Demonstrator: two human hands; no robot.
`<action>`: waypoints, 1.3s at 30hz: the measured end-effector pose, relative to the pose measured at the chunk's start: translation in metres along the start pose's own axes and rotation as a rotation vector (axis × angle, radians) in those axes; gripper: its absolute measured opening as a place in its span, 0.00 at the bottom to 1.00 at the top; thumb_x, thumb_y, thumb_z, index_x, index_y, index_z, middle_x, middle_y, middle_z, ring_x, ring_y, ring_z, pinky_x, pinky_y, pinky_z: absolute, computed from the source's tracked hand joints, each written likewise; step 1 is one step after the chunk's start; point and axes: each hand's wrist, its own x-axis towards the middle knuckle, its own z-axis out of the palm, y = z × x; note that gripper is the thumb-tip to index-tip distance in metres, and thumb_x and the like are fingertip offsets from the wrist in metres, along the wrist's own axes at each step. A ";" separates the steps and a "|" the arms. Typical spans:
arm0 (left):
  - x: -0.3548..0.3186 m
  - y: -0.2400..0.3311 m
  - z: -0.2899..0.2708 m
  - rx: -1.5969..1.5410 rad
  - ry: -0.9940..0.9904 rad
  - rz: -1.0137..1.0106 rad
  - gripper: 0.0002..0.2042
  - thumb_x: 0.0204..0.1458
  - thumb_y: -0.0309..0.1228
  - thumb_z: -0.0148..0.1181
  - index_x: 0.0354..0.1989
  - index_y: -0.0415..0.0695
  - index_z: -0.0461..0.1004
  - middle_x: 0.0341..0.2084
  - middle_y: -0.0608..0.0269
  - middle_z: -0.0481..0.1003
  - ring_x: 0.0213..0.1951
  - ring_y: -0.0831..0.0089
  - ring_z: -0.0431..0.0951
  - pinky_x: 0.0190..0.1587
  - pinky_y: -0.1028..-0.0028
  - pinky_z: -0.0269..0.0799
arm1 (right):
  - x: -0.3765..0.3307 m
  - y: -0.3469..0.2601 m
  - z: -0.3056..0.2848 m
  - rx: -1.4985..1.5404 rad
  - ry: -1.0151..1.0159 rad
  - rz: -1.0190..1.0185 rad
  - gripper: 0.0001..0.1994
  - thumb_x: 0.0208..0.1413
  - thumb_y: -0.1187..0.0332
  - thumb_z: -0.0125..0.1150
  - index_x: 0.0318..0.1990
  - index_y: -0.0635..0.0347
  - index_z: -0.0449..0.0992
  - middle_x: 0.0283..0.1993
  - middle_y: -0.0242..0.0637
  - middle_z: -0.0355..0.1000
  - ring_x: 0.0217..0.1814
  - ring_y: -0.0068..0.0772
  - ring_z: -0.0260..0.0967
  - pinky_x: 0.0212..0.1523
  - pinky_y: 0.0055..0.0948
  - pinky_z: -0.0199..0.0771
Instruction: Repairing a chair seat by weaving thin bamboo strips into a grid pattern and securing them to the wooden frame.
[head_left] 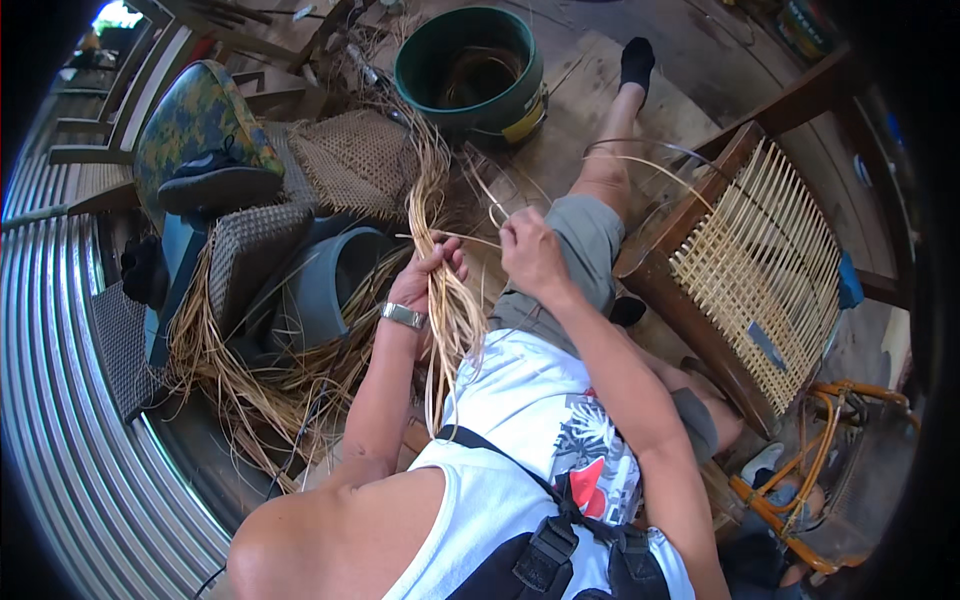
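Left hand [418, 281]: closed round long tan strand bundle [455, 305], near side of dark-green round plastic bucket [455, 122] | right hand [533, 255]: pinching one thin tan strand [481, 241] | brown wood-framed woven panel [740, 290]: right of bucket

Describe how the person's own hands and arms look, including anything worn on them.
The left hand and right hand wear no gloves, and the white tank top leaves both arms sleeveless. A silver-coloured metal band circles the left wrist; any dial is hidden. The right wrist appears unadorned.
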 end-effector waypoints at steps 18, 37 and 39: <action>0.017 0.024 0.063 -0.054 -0.358 0.049 0.15 0.64 0.33 0.51 0.59 0.53 0.67 0.56 0.54 0.73 0.53 0.59 0.78 0.55 0.51 0.76 | -0.035 -0.043 -0.059 0.212 -0.417 -0.002 0.10 0.53 0.69 0.63 0.38 0.68 0.77 0.37 0.49 0.75 0.38 0.47 0.76 0.40 0.37 0.74; 0.010 0.032 0.075 -0.063 -0.375 0.138 0.19 0.64 0.32 0.53 0.63 0.52 0.63 0.56 0.52 0.73 0.51 0.61 0.79 0.52 0.56 0.78 | -0.038 -0.028 -0.027 0.718 -0.431 0.271 0.23 0.54 0.77 0.62 0.58 0.59 0.65 0.36 0.34 0.70 0.33 0.20 0.69 0.36 0.22 0.73; 0.016 0.033 0.067 0.003 -0.370 0.167 0.18 0.63 0.32 0.54 0.61 0.52 0.64 0.54 0.52 0.74 0.47 0.63 0.80 0.48 0.61 0.80 | -0.038 -0.035 -0.030 0.821 -0.436 0.299 0.23 0.56 0.77 0.61 0.59 0.59 0.65 0.34 0.33 0.70 0.33 0.19 0.69 0.36 0.22 0.73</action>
